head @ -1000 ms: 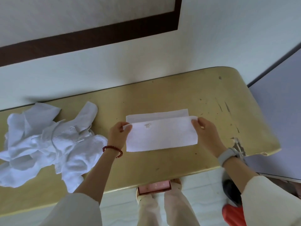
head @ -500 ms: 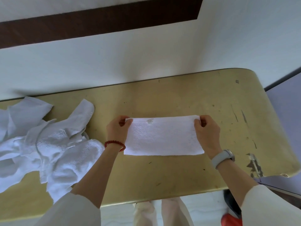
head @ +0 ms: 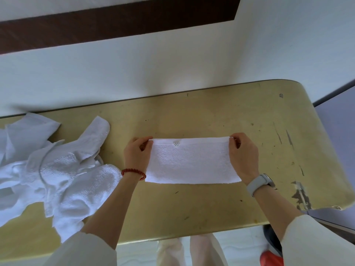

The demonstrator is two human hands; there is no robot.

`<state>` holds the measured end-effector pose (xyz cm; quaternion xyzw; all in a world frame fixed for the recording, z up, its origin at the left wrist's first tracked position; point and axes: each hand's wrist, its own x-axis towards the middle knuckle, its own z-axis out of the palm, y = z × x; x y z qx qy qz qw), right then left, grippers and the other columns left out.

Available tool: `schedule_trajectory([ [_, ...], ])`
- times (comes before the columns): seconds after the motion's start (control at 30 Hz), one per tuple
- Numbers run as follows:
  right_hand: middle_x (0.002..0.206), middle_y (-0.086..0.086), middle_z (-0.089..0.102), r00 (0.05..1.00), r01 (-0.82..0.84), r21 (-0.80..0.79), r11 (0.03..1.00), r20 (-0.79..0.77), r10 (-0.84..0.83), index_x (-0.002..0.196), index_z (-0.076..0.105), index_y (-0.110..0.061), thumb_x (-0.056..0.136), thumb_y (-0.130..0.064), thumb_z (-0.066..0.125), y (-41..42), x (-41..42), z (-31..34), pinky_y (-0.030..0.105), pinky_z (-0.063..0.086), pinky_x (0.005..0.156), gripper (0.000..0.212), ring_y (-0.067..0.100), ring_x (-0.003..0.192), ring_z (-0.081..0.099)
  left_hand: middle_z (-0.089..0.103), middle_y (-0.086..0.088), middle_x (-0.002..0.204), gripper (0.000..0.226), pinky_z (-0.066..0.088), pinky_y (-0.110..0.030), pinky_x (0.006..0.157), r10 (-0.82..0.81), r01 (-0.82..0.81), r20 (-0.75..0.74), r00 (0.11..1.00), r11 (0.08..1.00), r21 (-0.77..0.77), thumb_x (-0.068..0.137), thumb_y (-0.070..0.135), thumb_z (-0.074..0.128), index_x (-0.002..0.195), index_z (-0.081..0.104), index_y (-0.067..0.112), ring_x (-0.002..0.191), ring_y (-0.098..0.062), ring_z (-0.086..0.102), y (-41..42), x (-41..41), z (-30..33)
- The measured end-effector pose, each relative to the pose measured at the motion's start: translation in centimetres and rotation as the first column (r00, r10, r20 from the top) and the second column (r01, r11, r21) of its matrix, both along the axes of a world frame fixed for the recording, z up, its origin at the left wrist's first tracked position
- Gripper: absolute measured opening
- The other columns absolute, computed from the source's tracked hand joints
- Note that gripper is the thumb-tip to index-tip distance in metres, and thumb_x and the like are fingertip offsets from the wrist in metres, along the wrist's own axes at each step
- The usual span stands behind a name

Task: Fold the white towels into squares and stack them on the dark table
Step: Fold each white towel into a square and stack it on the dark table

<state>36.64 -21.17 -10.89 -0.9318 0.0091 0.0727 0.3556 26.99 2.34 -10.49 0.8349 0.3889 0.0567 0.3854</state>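
At the bottom of the frame the person's sleeves and forearms reach up onto the yellowish table (head: 211,204), its near edge running across the lower part. In the middle of the frame lies the white towel (head: 192,162), folded into a long flat strip with its fold along the lower edge. The left hand (head: 137,152) pinches its upper left corner between thumb and curled fingers, a red bead bracelet (head: 133,172) at the wrist; the right hand (head: 243,152) pinches the upper right corner the same way, a watch (head: 259,184) at that wrist. Holding both far corners likely keeps the two layers aligned and taut so the strip lies square before it is halved.

At middle left a heap of unfolded towels (head: 57,173) waits on the same table, just beside the left wrist. Farther up, the wall (head: 172,60) carries a dark band (head: 115,22). At the right edge a grey-purple surface (head: 342,131) shows, possibly the stacking table; no stack is visible.

A second ago the top layer sat short of the layer beneath, leaving a strip exposed; now the edges meet.
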Motion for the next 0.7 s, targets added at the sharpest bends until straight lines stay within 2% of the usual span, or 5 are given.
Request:
schedule_trajectory([
  [0.33, 0.078, 0.008, 0.059, 1.000, 0.013, -0.100, 0.995, -0.025, -0.015, 0.096, 0.056, -0.006, 0.092, -0.012, 0.044, 0.3, 0.7, 0.0, 0.029, 0.038, 0.055, 0.014, 0.022, 0.065, 0.050, 0.059, 0.002, 0.098, 0.017, 0.039, -0.020, 0.075, 0.053, -0.052, -0.039, 0.998, 0.999, 0.012, 0.089, 0.018, 0.055, 0.100, 0.068, 0.015, 0.083, -0.010, 0.053, 0.1, 0.4, -0.1],
  [0.47, 0.092, 0.011, 0.059, 0.999, 0.034, -0.076, 0.997, -0.036, -0.036, 0.108, 0.053, -0.005, 0.092, -0.013, 0.046, 0.4, 0.9, 0.1, 0.029, 0.037, 0.060, 0.019, 0.021, 0.072, 0.050, 0.062, -0.002, 0.104, 0.017, 0.040, -0.025, 0.074, 0.031, -0.028, -0.106, 0.994, 0.999, 0.026, 0.089, 0.022, 0.054, 0.102, 0.065, 0.017, 0.086, -0.013, 0.053, 0.4, 0.9, 0.1],
  [0.57, 0.110, 0.015, 0.054, 0.991, 0.024, -0.095, 0.995, 0.133, -0.011, 0.112, 0.055, -0.004, 0.092, -0.012, 0.045, 0.1, 0.0, 0.9, 0.033, 0.042, 0.065, 0.024, 0.027, 0.086, 0.054, 0.057, -0.011, 0.115, 0.027, 0.042, -0.031, 0.080, -0.032, 0.049, -0.076, 0.997, 0.972, 0.232, 0.089, 0.020, 0.054, 0.114, 0.061, 0.011, 0.096, -0.025, 0.055, -0.3, 0.4, 0.7],
  [0.63, 0.108, 0.017, 0.058, 0.923, -0.076, -0.225, 0.971, 0.354, 0.154, 0.106, 0.060, -0.004, 0.088, -0.011, 0.039, -0.1, -1.2, 1.2, 0.039, 0.048, 0.071, 0.029, 0.033, 0.093, 0.057, 0.059, -0.016, 0.115, 0.033, 0.045, -0.040, 0.082, -0.193, 0.174, -0.003, 0.981, 0.878, 0.445, 0.087, 0.020, 0.050, 0.115, 0.060, 0.007, 0.101, -0.034, 0.056, -1.4, -0.3, 0.8],
  [0.7, 0.111, 0.015, 0.061, 0.821, -0.219, -0.379, 0.899, 0.426, 0.380, 0.107, 0.061, -0.007, 0.083, -0.013, 0.036, 0.6, -2.9, 0.7, 0.043, 0.045, 0.085, 0.035, 0.033, 0.102, 0.057, 0.061, -0.015, 0.117, 0.038, 0.046, -0.046, 0.086, -0.361, 0.312, -0.024, 0.932, 0.767, 0.561, 0.086, 0.024, 0.042, 0.116, 0.060, 0.008, 0.108, -0.036, 0.056, -3.2, -1.0, 0.4],
])
